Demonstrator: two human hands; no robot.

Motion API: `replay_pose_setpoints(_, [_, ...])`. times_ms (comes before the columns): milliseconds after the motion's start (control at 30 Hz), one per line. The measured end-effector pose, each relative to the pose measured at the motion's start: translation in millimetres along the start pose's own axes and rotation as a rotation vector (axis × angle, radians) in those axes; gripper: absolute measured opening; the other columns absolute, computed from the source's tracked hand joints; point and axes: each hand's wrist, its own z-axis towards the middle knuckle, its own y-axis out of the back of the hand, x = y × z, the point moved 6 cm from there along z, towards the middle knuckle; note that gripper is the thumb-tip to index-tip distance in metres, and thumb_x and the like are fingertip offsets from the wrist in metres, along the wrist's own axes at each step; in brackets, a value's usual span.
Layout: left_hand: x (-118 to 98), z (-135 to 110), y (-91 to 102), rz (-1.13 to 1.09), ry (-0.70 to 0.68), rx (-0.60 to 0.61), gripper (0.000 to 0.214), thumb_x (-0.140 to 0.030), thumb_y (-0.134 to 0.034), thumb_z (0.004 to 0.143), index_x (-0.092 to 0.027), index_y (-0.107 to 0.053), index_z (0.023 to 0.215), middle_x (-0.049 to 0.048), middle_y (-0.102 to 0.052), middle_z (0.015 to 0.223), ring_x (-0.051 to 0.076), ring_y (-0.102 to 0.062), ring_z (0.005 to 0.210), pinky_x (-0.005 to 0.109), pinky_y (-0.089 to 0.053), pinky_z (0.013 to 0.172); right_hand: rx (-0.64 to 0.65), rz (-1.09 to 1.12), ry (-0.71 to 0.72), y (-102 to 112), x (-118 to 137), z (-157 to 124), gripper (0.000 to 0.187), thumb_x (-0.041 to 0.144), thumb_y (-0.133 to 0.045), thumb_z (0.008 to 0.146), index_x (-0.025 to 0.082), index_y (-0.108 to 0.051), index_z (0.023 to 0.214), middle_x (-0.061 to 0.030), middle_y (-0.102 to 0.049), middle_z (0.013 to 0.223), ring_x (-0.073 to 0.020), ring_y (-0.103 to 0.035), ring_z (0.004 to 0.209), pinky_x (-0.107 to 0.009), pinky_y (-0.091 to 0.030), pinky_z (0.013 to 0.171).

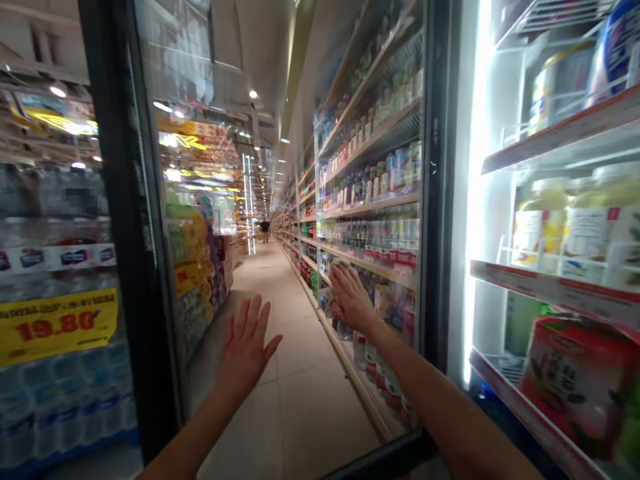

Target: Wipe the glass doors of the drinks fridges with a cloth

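A glass cooler door with a black frame (131, 220) stands swung open before me. My left hand (247, 340) is spread flat at the glass, fingers apart and thumb out, with nothing in it. Further right and a bit higher, my right hand (353, 297) presses a crumpled pale cloth (336, 270) to the pane. Most of the cloth is hidden beneath the fingers, and the hand is slightly blurred. Shelves of bottles and cans show in the pane around my right hand.
Right of the door, lit cooler shelves (555, 283) hold pale yellow bottles (540, 227) and a red pack (575, 380). To the left, stacked bottled water (65, 407) carries a yellow price sign (57, 327). A tiled aisle (280, 300) runs back toward a distant person (265, 229).
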Motion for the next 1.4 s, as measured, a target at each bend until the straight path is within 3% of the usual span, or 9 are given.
replay_pose_setpoints(200, [-2,0,-0.5,0.016,0.001,-0.002,0.054,-0.035,-0.039,0.090,-0.006,-0.038,0.135,0.0189,-0.040,0.140,0.028,-0.012,0.140,0.051,-0.021,0.108,-0.254,-0.172,-0.632,35,-114,-4,0.061,0.026,-0.035,0.085,0.006,-0.022,0.142,-0.0234,-0.025,0.145,-0.0324,-0.020,0.137,-0.058,-0.026,0.105])
replay_pose_setpoints(400, [0,0,-0.6,0.013,0.001,-0.012,0.055,-0.037,-0.037,0.090,-0.007,-0.036,0.137,0.0178,-0.040,0.140,0.027,-0.014,0.140,0.050,-0.020,0.109,-0.035,0.002,0.005,7,-20,43,0.060,0.025,-0.038,0.082,0.009,-0.029,0.139,-0.0165,-0.033,0.143,-0.0248,-0.016,0.139,-0.047,-0.025,0.110])
replay_pose_setpoints(467, [0,0,0.0,0.015,-0.007,-0.015,0.055,-0.037,-0.037,0.090,-0.008,-0.036,0.137,0.0170,-0.040,0.140,0.026,-0.014,0.140,0.049,-0.020,0.110,0.051,0.001,0.053,6,-17,38,0.058,0.025,-0.039,0.080,0.013,-0.033,0.137,-0.0139,-0.036,0.142,-0.0235,-0.021,0.138,-0.048,-0.023,0.111])
replay_pose_setpoints(600, [-1,-1,-0.1,0.020,0.002,-0.007,0.052,-0.034,-0.038,0.090,-0.009,-0.038,0.135,0.0164,-0.040,0.141,0.026,-0.012,0.140,0.049,-0.018,0.110,-0.090,-0.118,-0.510,36,-108,16,0.061,0.029,-0.035,0.083,0.007,-0.028,0.139,-0.0230,-0.028,0.144,-0.0320,-0.022,0.136,-0.062,-0.022,0.104])
replay_pose_setpoints(700, [-2,-1,-1.8,0.018,0.019,0.004,0.053,-0.034,-0.038,0.090,-0.008,-0.037,0.136,0.0170,-0.039,0.141,0.027,-0.012,0.140,0.051,-0.019,0.110,-0.178,-0.135,-0.633,46,-138,24,0.063,0.028,-0.028,0.086,-0.008,-0.019,0.137,-0.0350,-0.018,0.142,-0.0371,-0.011,0.137,-0.065,-0.021,0.101])
replay_pose_setpoints(833, [-1,-1,-2.4,0.002,0.025,0.006,0.055,-0.035,-0.037,0.090,-0.009,-0.034,0.138,0.0165,-0.037,0.142,0.027,-0.015,0.139,0.051,-0.021,0.109,-0.048,-0.068,-0.342,21,-70,64,0.059,0.027,-0.038,0.082,0.006,-0.032,0.137,-0.0189,-0.029,0.145,-0.0246,-0.017,0.139,-0.045,-0.022,0.111])
replay_pose_setpoints(967, [2,-2,0.0,-0.012,0.016,0.019,0.054,-0.035,-0.039,0.090,-0.012,-0.034,0.139,0.0151,-0.037,0.143,0.027,-0.018,0.139,0.050,-0.020,0.110,0.121,0.032,0.142,2,2,69,0.059,0.026,-0.045,0.077,0.014,-0.038,0.135,-0.0121,-0.035,0.144,-0.0224,-0.020,0.138,-0.045,-0.023,0.111])
replay_pose_setpoints(1200, [0,-2,-0.4,-0.004,0.068,0.145,0.053,-0.035,-0.043,0.088,-0.015,-0.038,0.137,0.0134,-0.039,0.142,0.026,-0.025,0.137,0.046,-0.022,0.110,-0.285,-0.128,-0.497,30,-95,54,0.058,0.026,-0.036,0.085,0.004,-0.027,0.139,-0.0241,-0.029,0.143,-0.0283,-0.021,0.137,-0.051,-0.026,0.108])
replay_pose_setpoints(1400, [5,0,6.7,0.006,0.035,0.138,0.048,-0.032,-0.042,0.088,-0.016,-0.043,0.134,0.0114,-0.041,0.141,0.025,-0.031,0.135,0.045,-0.022,0.110,-0.029,0.017,0.068,-9,27,87,0.056,0.025,-0.041,0.081,0.013,-0.036,0.136,-0.0129,-0.035,0.143,-0.0221,-0.020,0.138,-0.045,-0.025,0.110])
